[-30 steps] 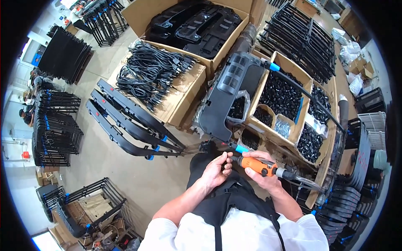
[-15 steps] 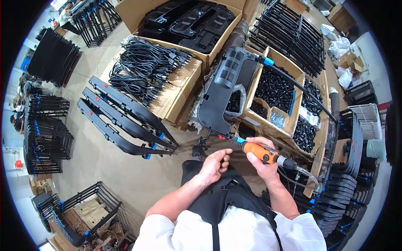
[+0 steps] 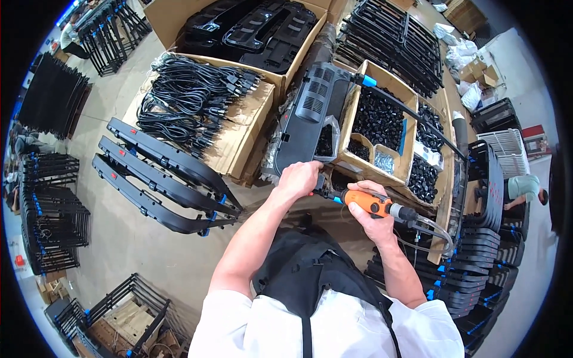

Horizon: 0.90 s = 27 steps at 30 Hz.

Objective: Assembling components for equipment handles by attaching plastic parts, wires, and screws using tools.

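My right hand (image 3: pixel 376 224) is wrapped round an orange pneumatic screwdriver (image 3: pixel 364 203). Its tip points left toward the near end of a black machine frame (image 3: pixel 296 138), which has a vented cover and lies on the bench. At that near end my left hand (image 3: pixel 300 179) rests with its fingers curled in against the frame, close to the driver's tip. Whatever those fingers hold is hidden. A clear hose (image 3: pixel 440 231) runs from the back of the driver.
Beyond the frame's right side stands a divided box (image 3: pixel 412 140) of small black parts and screws. Bundled black cables (image 3: pixel 191 104) lie on a carton at left. Three curved black frames (image 3: pixel 161 173) lean before it. Another person (image 3: pixel 521 188) is at far right.
My left hand has moved up and forward, from near my apron to the frame's near end. The driver stays in my right hand. The view has shifted slightly.
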Motion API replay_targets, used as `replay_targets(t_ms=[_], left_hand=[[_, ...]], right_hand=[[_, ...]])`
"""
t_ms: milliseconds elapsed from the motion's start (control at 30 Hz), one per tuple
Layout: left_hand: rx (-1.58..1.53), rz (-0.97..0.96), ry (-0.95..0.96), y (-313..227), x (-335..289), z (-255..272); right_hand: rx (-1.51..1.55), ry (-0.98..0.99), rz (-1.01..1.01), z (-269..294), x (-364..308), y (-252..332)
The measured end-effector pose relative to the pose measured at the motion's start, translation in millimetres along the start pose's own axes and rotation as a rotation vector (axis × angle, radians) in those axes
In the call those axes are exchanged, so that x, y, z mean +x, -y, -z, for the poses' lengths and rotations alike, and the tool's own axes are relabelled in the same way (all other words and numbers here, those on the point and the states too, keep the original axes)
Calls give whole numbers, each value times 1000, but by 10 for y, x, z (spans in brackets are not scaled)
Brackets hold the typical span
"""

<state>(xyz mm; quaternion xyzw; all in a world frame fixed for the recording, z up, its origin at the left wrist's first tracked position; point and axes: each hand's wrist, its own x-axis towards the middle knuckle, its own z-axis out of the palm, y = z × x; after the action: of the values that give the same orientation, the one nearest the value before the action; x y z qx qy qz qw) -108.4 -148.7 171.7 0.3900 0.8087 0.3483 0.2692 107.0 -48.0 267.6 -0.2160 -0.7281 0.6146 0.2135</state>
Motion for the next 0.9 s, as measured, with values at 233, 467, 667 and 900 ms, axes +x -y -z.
replay_targets(t_ms=[233, 467, 667, 900], left_hand=[[181, 5, 164, 28, 5, 73], [170, -11, 232, 15, 36, 112], [-552, 97, -48, 261, -44, -19], [-1568, 465, 75, 280, -597, 62]], right_hand=[[-62, 37, -23, -97, 54, -22], [-129, 42, -23, -189, 118, -166], [-361, 191, -31, -245, 275, -73], [-369, 219, 33, -245, 362, -114]])
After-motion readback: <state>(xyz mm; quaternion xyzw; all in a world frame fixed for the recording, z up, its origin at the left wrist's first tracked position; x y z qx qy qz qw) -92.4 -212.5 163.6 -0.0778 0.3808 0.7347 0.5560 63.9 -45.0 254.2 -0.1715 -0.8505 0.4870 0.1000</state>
